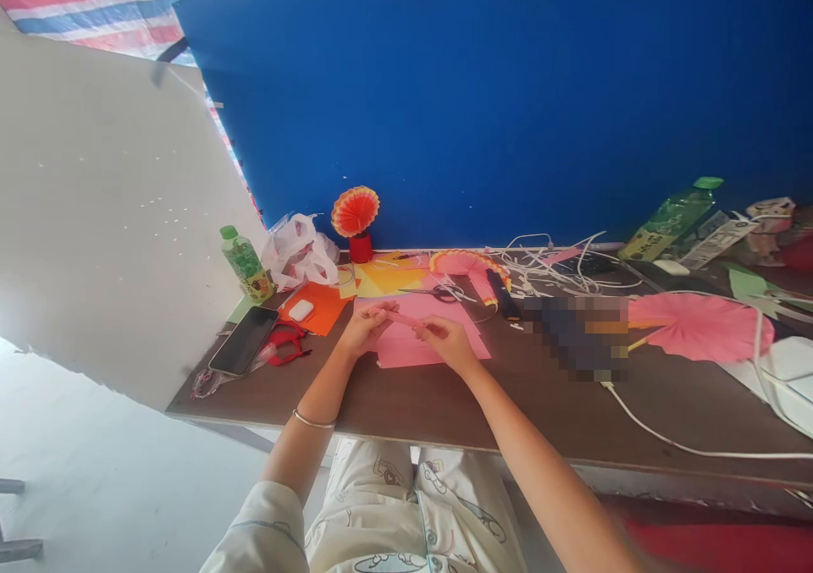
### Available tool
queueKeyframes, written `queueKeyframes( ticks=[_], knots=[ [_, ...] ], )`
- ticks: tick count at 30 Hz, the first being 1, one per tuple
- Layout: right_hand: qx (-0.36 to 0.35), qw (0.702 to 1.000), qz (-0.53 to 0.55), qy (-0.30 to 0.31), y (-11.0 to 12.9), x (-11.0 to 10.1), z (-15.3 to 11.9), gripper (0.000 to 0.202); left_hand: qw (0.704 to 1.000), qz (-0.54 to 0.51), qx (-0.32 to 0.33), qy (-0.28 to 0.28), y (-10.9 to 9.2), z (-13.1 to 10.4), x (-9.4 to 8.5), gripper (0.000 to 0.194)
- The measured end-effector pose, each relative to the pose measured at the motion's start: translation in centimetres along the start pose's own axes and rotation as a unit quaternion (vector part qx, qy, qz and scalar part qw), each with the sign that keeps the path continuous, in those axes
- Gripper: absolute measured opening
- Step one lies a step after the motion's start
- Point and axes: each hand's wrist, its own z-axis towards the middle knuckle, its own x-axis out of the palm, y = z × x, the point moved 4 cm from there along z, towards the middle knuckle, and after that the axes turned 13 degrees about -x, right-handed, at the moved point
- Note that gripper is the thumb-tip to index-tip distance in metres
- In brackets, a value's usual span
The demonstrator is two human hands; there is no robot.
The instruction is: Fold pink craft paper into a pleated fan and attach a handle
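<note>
Between my two hands stretches a narrow pink folded paper strip (402, 317). My left hand (367, 329) pinches its left end, and the fingers of my right hand (445, 341) close on the right end. Beneath them, pink paper sheets (412, 349) lie on the brown table. Just behind the hands rest dark-handled scissors (443, 293). A pink pleated paper fan with a yellow-orange edge (462, 263) curves behind the scissors, and a black stick-shaped tool (504, 295) lies beside it.
On the left are a phone (245, 341), red pliers (285, 342), a white earphone case (301, 310), orange paper (327, 309) and a green-capped bottle (246, 264). Farther back stands a red paper-fan flower (356, 212). White cables (666, 446) and a round pink fan (705, 326) occupy the right.
</note>
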Motion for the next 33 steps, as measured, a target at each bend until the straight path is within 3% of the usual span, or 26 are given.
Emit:
queueKeyframes(
  ticks=[8, 14, 20, 33],
  knots=[
    [-0.07, 0.991, -0.103, 0.054, 0.1, 0.4, -0.1, 0.036, 0.999, -0.008, -0.013, -0.05, 0.1, -0.1, -0.8, 0.029],
    [-0.038, 0.992, -0.119, 0.005, -1.5, -0.2, 0.2, 0.035, 0.998, 0.007, -0.003, -0.061, 0.4, 0.2, 0.0, 0.026],
    [-0.048, 0.993, -0.105, 0.024, -1.1, 0.5, -0.1, 0.031, 0.993, -0.024, 0.0, -0.111, 0.1, 0.1, -0.2, 0.027],
    [-0.014, 0.992, -0.118, -0.043, -2.4, 0.0, -0.1, 0.033, 0.995, -0.005, 0.029, -0.1, 1.3, 0.0, 1.4, 0.021]
  ],
)
